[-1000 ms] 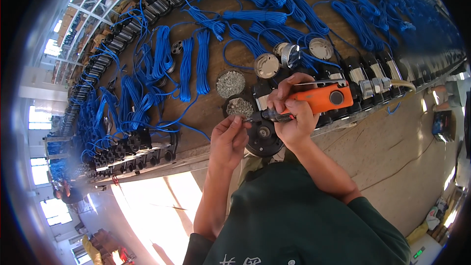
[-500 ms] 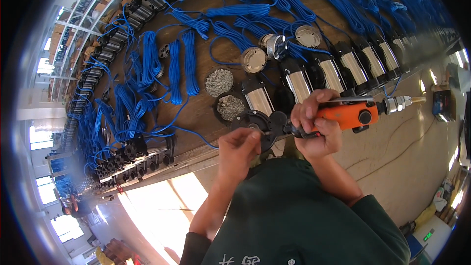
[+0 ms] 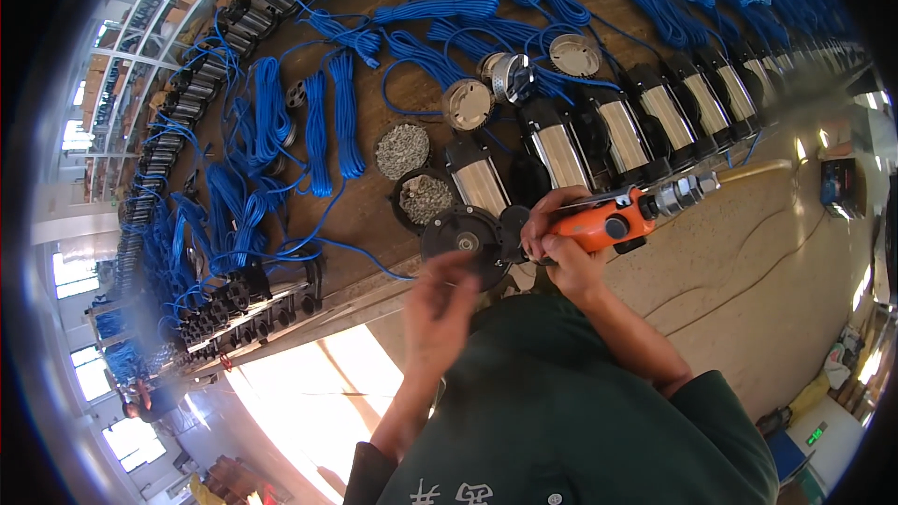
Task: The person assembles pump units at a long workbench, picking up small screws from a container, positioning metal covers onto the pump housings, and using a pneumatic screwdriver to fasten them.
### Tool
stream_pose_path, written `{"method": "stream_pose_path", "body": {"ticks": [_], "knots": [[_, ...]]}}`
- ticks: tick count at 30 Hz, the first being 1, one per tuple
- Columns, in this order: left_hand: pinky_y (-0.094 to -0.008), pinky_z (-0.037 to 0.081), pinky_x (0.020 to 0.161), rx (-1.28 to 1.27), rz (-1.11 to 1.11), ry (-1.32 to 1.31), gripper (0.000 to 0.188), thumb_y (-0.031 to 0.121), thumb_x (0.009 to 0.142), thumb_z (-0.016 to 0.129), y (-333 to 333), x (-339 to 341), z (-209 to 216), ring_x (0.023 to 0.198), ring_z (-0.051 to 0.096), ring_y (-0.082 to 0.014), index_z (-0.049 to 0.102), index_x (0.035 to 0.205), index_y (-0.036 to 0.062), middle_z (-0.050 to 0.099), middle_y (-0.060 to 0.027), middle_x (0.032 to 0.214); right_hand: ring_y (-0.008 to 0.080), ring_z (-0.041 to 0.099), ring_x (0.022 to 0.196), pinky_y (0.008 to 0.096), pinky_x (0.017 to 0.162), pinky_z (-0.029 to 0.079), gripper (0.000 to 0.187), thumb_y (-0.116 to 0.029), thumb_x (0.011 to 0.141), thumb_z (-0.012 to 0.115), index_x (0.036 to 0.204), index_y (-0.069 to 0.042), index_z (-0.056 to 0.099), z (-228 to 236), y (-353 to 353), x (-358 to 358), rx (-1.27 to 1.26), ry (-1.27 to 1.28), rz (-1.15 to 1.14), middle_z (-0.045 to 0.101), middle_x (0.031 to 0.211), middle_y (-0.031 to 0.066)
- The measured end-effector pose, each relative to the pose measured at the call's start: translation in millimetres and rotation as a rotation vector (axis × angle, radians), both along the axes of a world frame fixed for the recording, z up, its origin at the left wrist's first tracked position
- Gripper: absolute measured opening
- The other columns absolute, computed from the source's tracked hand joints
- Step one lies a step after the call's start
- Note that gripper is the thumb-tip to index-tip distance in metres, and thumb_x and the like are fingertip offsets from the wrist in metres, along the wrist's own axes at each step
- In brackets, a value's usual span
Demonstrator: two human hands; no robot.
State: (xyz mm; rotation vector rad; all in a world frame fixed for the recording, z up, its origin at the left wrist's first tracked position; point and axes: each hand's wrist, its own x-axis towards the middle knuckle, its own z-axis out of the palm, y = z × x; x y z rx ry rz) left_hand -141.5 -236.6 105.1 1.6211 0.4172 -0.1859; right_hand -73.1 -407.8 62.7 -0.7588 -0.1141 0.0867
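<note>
My right hand is wrapped round an orange air screwdriver lying nearly level, its silver hose fitting pointing right. The tool's front end is at the right side of a black round pump housing at the table's edge. A small metal centre shows in the housing's middle. My left hand is at the near rim of the housing, smeared by motion; whether it holds anything is unclear. Just beyond the housing are two dishes of small screws, a near dish and a far dish.
Silver-and-black pump motors stand in a row along the table edge to the right. Coiled blue cables cover much of the wooden table. Round metal covers lie beyond the dishes. A yellowish air hose trails from the tool.
My left hand has drawn back from the housing's centre toward me, baring it. The right hand and the screwdriver have shifted left and slightly down in the picture.
</note>
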Motion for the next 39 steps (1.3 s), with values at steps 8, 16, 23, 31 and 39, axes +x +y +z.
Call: {"method": "stream_pose_path", "body": {"ticks": [8, 16, 23, 31, 39], "knots": [[-0.0261, 0.051, 0.074, -0.775, 0.555, -0.025, 0.022, 0.001, 0.096, 0.043, 63, 22, -62, 0.084, 0.058, -0.0173, 0.052, 0.116, -0.004, 0.061, -0.0174, 0.11, 0.0149, 0.049, 0.064, 0.0285, 0.057, 0.046, 0.03, 0.012, 0.071, 0.046, 0.097, -0.003, 0.045, 10, 20, 0, -0.239, -0.102, 0.093, 0.052, 0.078, 0.0104], [-0.0199, 0.037, 0.051, -0.802, 0.53, -0.085, 0.015, 0.017, 0.095, 0.06, 64, 16, -78, 0.062, 0.051, -0.0099, 0.059, 0.098, 0.0026, 0.064, -0.008, 0.088, 0.0146, 0.05, 0.058, 0.0311, 0.058, 0.048, 0.035, 0.008, 0.069, 0.048, 0.103, 0.001, 0.048, 26, 16, 1, -0.256, -0.032, 0.087, 0.053, 0.077, 0.0102], [-0.0193, 0.03, 0.043, -0.723, 0.331, -0.069, 0.011, 0.013, 0.092, 0.063, 55, 4, -40, 0.046, 0.04, -0.0072, 0.061, 0.089, 0.0025, 0.063, -0.0083, 0.076, 0.0134, 0.047, 0.056, 0.0316, 0.059, 0.046, 0.034, -0.006, 0.074, 0.053, 0.107, -0.001, 0.047, 61, 46, 16, 0.094, -0.151, -0.026, 0.053, 0.083, 0.0086], [-0.0182, 0.027, 0.042, -0.827, 0.305, -0.046, 0.009, 0.01, 0.09, 0.064, 51, -2, -26, 0.044, 0.037, -0.0042, 0.062, 0.092, 0.001, 0.065, -0.0124, 0.079, 0.0134, 0.047, 0.057, 0.0318, 0.061, 0.045, 0.036, -0.007, 0.072, 0.05, 0.107, -0.002, 0.047, 63, 72, 14, 0.126, -0.118, 0.017, 0.053, 0.082, 0.0095], [-0.0202, 0.027, 0.044, -0.699, 0.242, -0.026, 0.015, 0.015, 0.094, 0.059, 52, -1, -34, 0.043, 0.036, -0.0055, 0.063, 0.091, 0.0009, 0.06, -0.0054, 0.067, 0.0137, 0.048, 0.059, 0.0322, 0.062, 0.045, 0.035, -0.006, 0.073, 0.05, 0.107, -0.002, 0.047, 53, 72, 13, 0.166, -0.169, 0.039, 0.053, 0.083, 0.0097]]}}
